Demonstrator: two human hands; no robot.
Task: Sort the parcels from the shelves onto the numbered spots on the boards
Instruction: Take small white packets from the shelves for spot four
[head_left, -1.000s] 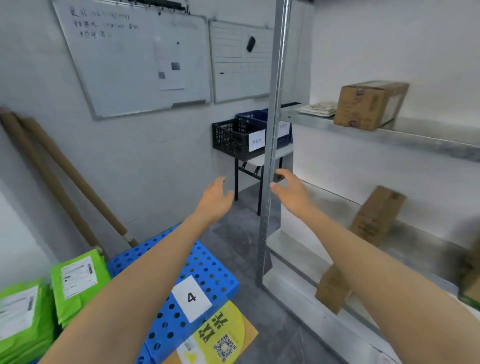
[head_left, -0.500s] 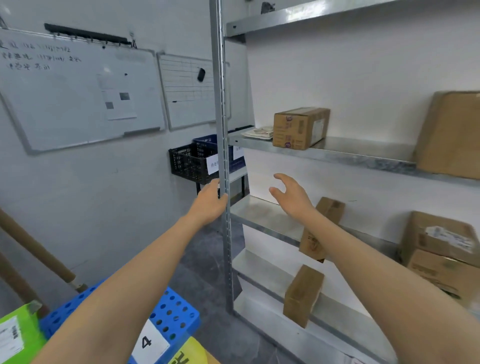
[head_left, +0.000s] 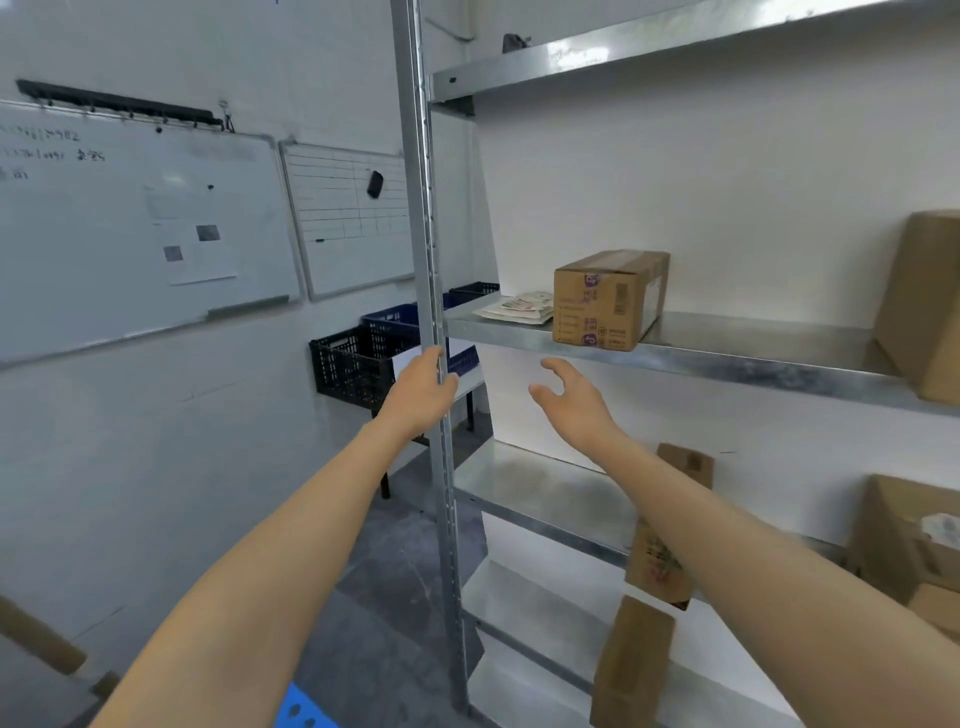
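- The fingers (head_left: 430, 361) of the left hand (head_left: 421, 397) are held nearly straight and together, pointing upward, and nothing is gripped. They are seen in front of the grey perforated steel upright (head_left: 422, 208) of the shelving, but whether it is touched cannot be told.
- The fingers (head_left: 555, 368) of the right hand (head_left: 571, 402) are spread and loosely curved, with the thumb set apart, and nothing is held. The hand is raised just below the front edge of the galvanised steel middle shelf (head_left: 727, 358).
- The nearest parcel, a brown oblong cardboard box with purple print (head_left: 608, 301), is stood on that shelf near its left end, above the right hand and apart from it.
- A flat white printed packet (head_left: 519, 307) is laid just beside that box, to its left.
- A larger plain cardboard box (head_left: 924, 306) is seen on the same shelf at the right edge of view.
- On the shelf below, a leaning narrow brown carton (head_left: 655, 564) is propped toward the back wall, partly hidden by the right forearm. Stacked cardboard boxes (head_left: 904, 540) are placed to its right.
- An upright narrow brown carton (head_left: 631, 670) is stood on the lowest shelf.
- Beyond the upright, a black plastic crate (head_left: 348, 364) and a blue plastic crate (head_left: 392, 322) are set side by side.
- A large whiteboard (head_left: 140, 234) and a smaller ruled whiteboard (head_left: 348, 223) are mounted on the left wall.
- A corner of a blue perforated board (head_left: 301, 713) is visible at the bottom edge.
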